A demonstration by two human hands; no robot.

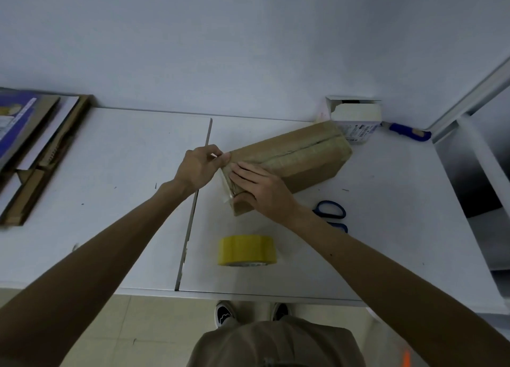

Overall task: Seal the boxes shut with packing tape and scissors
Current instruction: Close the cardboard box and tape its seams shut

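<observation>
Top seam of the long cardboard box [298,157] is taped end to end, glossy film over matte brown. The near end is in hand: right hand [262,190] lies flat, fingers straight, pressing the tape strip [225,183] down. Left hand [197,168] seems to pinch its edge at the corner, though it's blurry there. Box lies diagonal on the white table [124,173]. Yellow tape roll [247,250] and blue-handled scissors [331,209] are idle nearby. Far end of the box isn't visible.

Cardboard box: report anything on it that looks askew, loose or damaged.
At the near end of the cardboard box, a tail of tape juts past the corner, not stuck down, beside the flat right hand; the left hand pinches its upper edge. No tear or dent shows.
</observation>
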